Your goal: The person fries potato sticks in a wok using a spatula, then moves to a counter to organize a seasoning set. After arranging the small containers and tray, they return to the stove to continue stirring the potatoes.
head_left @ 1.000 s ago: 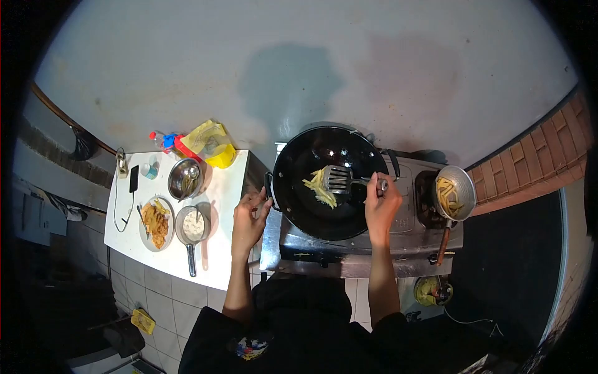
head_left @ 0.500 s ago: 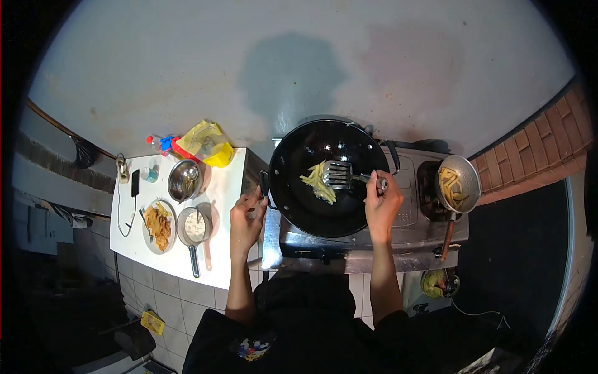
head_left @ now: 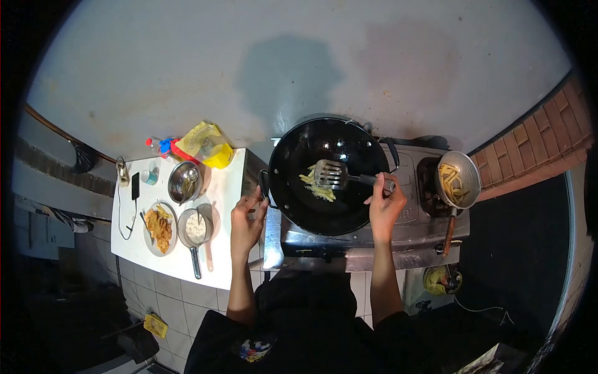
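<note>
A large black wok (head_left: 336, 215) sits on the stove, its dark inside showing shiny spots. Pale potato fries (head_left: 317, 188) lie in a small heap left of its middle. My right hand (head_left: 387, 209) is closed round the handle of a slotted metal spatula (head_left: 331, 174), whose head partly covers the fries. At the wok's left side, my left hand (head_left: 248, 219) has its fingers closed on the loop handle (head_left: 264, 184).
A strainer pan (head_left: 460, 181) with browner fries stands right of the wok. The white table (head_left: 180, 265) on the left bears a plate of fried food (head_left: 161, 229), a saucepan of white batter-like mixture (head_left: 195, 229), a metal bowl (head_left: 185, 182) and a yellow bag (head_left: 208, 146).
The spatula head has moved slightly left and further over the fries, covering more of them. My right hand has shifted a little right and down. My left hand stays at the wok handle.
</note>
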